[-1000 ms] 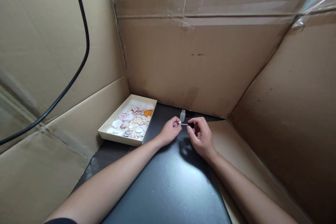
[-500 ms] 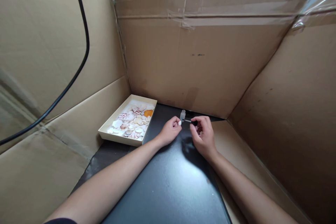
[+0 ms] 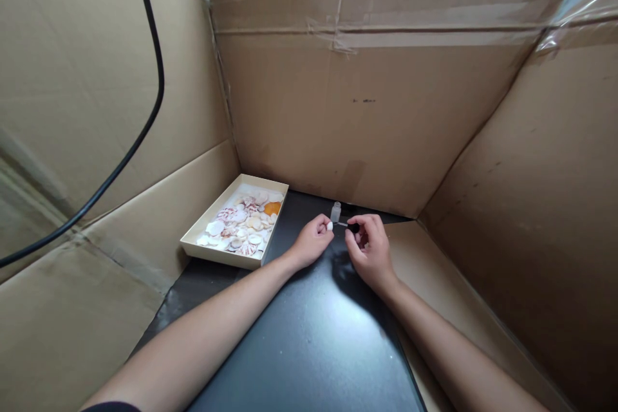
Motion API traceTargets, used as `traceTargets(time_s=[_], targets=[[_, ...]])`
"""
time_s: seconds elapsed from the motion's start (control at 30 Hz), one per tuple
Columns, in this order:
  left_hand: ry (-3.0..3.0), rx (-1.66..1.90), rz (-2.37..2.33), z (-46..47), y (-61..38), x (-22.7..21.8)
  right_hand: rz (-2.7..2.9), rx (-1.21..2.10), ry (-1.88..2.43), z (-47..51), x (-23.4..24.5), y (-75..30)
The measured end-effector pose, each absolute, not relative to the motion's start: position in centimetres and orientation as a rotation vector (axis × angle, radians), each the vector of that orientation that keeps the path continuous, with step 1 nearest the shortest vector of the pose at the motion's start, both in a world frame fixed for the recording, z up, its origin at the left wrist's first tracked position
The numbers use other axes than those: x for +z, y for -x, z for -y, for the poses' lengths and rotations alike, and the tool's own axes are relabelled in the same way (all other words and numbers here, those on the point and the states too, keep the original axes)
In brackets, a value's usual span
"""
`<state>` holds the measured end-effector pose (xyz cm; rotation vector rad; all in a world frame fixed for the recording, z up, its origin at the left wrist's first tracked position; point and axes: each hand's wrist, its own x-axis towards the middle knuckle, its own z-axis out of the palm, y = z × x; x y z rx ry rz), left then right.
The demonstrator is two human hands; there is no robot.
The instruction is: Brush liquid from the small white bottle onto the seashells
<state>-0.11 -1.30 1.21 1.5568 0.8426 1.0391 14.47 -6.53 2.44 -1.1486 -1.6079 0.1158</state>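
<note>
A small white shell (image 3: 329, 226) is pinched between the thumb and finger of my left hand (image 3: 313, 243), its far side covered by the fingers. My right hand (image 3: 373, 250) grips a brush cap (image 3: 354, 228) by its black top, with the thin pale stem pointing left. The tip of that stem is at or very close to the white shell; contact is too small to make out. Just beyond both hands stands a small uncapped bottle (image 3: 335, 212), upright and translucent.
To the left, a shallow cream box (image 3: 219, 259) holds several shells, one of them an orange shell (image 3: 272, 208). The dark table (image 3: 299, 341) meets a cardboard wall (image 3: 313, 116) behind the bottle. A black cable (image 3: 157, 45) hangs at the upper left.
My right hand has moved slightly left with the brush cap, bringing the stem's tip closer to the white shell. My left hand has stayed almost still.
</note>
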Motion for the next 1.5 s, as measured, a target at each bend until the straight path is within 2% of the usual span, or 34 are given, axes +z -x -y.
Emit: traceTargets(time_s=[1.5], targets=[[-1.566,1.023,-0.823,1.45,0.17,1.48,1.595,0.137,1.144,6.43,2.35,-14.55]])
